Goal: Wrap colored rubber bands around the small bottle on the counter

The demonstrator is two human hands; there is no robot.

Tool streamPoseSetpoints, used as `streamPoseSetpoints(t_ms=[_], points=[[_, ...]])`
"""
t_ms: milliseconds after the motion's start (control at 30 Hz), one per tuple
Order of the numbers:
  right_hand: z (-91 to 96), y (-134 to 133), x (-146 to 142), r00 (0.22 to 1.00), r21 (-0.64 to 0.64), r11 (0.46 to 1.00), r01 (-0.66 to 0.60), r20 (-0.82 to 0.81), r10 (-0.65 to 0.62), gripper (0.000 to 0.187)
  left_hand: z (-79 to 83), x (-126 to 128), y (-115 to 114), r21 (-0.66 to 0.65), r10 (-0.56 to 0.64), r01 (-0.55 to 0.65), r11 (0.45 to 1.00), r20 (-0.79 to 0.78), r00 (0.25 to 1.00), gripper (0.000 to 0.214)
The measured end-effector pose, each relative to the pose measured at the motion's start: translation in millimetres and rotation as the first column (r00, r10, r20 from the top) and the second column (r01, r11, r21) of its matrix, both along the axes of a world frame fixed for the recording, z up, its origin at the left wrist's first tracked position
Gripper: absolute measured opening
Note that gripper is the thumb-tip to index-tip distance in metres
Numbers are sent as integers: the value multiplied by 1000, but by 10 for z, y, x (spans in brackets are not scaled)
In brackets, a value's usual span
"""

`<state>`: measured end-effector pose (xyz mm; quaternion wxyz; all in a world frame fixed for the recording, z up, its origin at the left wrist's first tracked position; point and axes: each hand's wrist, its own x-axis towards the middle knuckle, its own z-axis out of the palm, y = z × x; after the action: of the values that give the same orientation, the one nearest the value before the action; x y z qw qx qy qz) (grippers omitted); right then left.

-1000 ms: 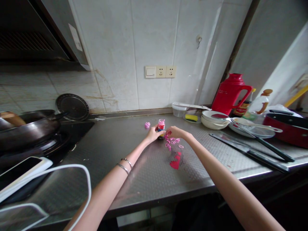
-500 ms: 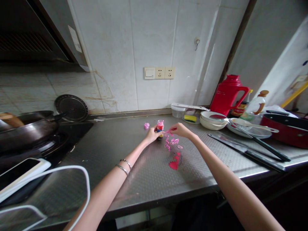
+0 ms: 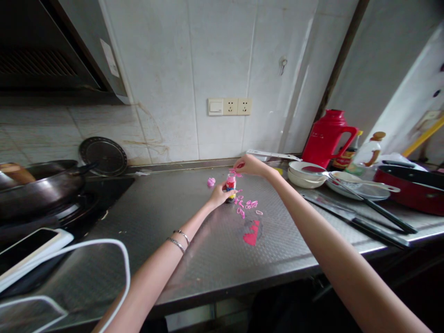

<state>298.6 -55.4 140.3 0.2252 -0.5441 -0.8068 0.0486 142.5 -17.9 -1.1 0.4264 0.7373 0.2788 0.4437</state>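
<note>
My left hand [image 3: 219,194] is wrapped round a small clear bottle with a red, blue and yellow pattern [image 3: 230,184], which stands upright on the metal counter [image 3: 194,249]. Pink bands show inside its upper part. Just above the bottle's mouth, my right hand [image 3: 248,165] pinches some pink elastic bands [image 3: 235,173]. Several more loose pink bands [image 3: 251,204] lie on the counter to the right of the bottle. A small pink rounded piece [image 3: 211,182] sits to its left. Nearer to me lies a clear plastic piece with red heart shapes [image 3: 252,233].
Stacked bowls [image 3: 307,175], a red thermos [image 3: 326,138], a long knife [image 3: 367,229] and a red pot [image 3: 409,187] occupy the right side. At left are a pan [image 3: 38,189] on the stove and a white cable [image 3: 126,263] near my left forearm. A tiled wall closes the back.
My right hand has moved up and left from the loose bands to the bottle's mouth, carrying pink bands. My left hand stays round the bottle.
</note>
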Motion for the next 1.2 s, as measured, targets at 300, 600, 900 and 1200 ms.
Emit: streamPoseSetpoints(t_ms=[300, 600, 900, 1200], points=[[23, 94, -178, 984, -128, 991, 24, 179, -1, 20, -19, 1, 21, 4, -18, 18, 1000, 19, 1000, 39], [1, 12, -275, 968, -227, 954, 197, 201, -152, 41, -41, 7, 38, 25, 1, -1, 1000, 8, 1000, 35], [-143, 111, -258, 984, -343, 926, 159, 127, -122, 46, -75, 20, 77, 4, 24, -24, 1000, -16, 1000, 36], [-176, 126, -265, 978, -293, 942, 165, 170, -119, 50, -30, 3, 28, -2, 18, -18, 1000, -15, 1000, 35]])
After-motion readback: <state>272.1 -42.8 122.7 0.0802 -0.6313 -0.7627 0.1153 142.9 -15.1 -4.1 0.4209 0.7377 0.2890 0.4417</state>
